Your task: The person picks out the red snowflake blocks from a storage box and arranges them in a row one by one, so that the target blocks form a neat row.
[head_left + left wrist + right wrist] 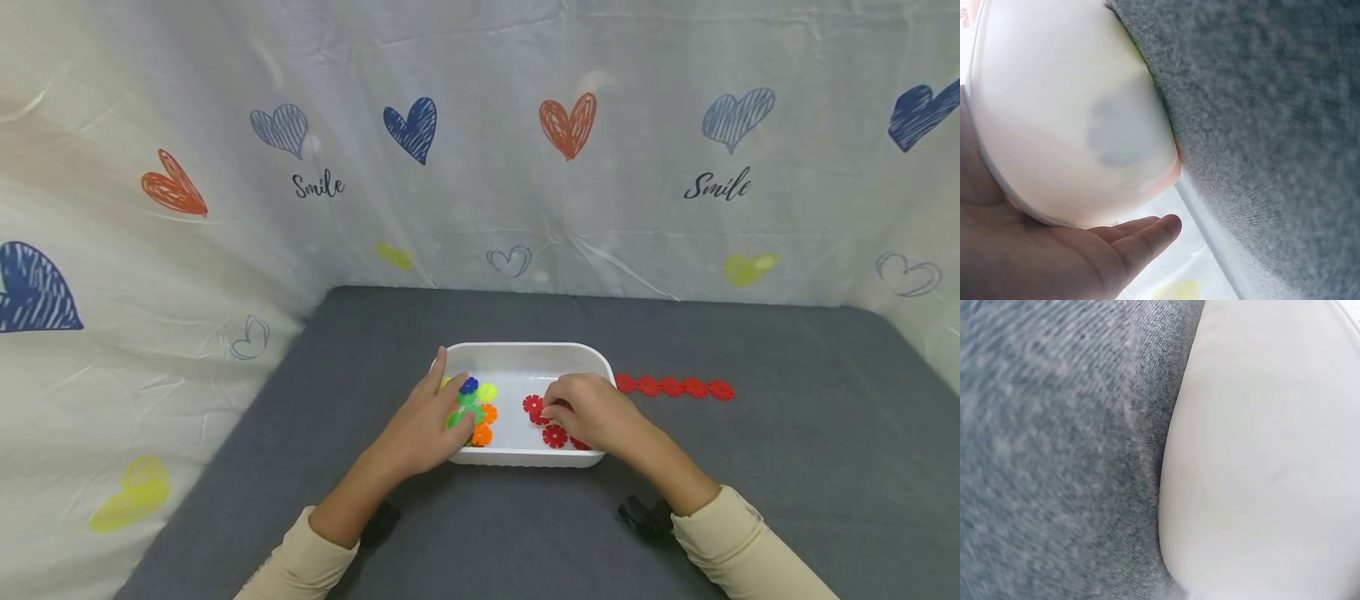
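A white tray [525, 457] holds small flower-shaped plastic discs. My left hand [423, 425] straddles the tray's left end with fairly straight, spread fingers. Its thumb and one finger reach inside over mixed discs: green, orange [482, 435], yellow [487, 392] and blue [468, 385]. In the left wrist view other fingers [1147, 240] extend outside, along the tray wall [1072, 156]. Inside the right half, my right hand [592, 408] pinches a red disc [537, 417] with curled fingers, which partly hide it. More red discs [555, 436] lie beneath that hand.
A row of several red discs [671, 387] lies on the grey cloth [787, 450], right of the tray. Behind the table hangs a pale curtain [480, 192] printed with hearts. The right wrist view shows only cloth and the tray's outer wall [1272, 456].
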{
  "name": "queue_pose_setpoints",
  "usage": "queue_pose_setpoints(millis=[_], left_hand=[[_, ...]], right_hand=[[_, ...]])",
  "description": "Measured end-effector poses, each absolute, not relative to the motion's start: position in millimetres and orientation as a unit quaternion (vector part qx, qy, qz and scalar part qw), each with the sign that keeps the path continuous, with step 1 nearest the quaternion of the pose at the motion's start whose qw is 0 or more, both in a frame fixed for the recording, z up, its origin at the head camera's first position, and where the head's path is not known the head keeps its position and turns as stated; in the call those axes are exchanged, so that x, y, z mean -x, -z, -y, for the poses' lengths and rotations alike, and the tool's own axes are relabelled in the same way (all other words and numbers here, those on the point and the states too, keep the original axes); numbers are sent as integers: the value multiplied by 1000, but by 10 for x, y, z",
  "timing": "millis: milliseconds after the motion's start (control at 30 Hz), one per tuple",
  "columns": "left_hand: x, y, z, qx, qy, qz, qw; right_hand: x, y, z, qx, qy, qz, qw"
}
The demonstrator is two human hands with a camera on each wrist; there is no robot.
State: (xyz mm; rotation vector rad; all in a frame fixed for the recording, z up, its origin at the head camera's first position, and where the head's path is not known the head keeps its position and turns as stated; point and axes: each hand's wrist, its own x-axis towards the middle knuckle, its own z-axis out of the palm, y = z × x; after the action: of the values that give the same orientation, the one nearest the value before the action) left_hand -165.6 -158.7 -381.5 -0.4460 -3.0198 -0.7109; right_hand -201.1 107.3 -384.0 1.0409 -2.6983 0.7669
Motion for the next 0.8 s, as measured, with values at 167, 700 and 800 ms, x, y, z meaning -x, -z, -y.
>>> queue_pose_setpoints(millis=[167,700,800], left_hand=[[1662,3824,1587,141,225,964,3],[1657,3795,1555,147,231,962,8],[1657,3790,1556,146,230,962,7]], right_hand=[[2013,3831,-1057,-335,-258,905,51],[2085,3736,-1162,-315,-371,874,-5],[2083,3712,-1174,-306,-386,870,-12]])
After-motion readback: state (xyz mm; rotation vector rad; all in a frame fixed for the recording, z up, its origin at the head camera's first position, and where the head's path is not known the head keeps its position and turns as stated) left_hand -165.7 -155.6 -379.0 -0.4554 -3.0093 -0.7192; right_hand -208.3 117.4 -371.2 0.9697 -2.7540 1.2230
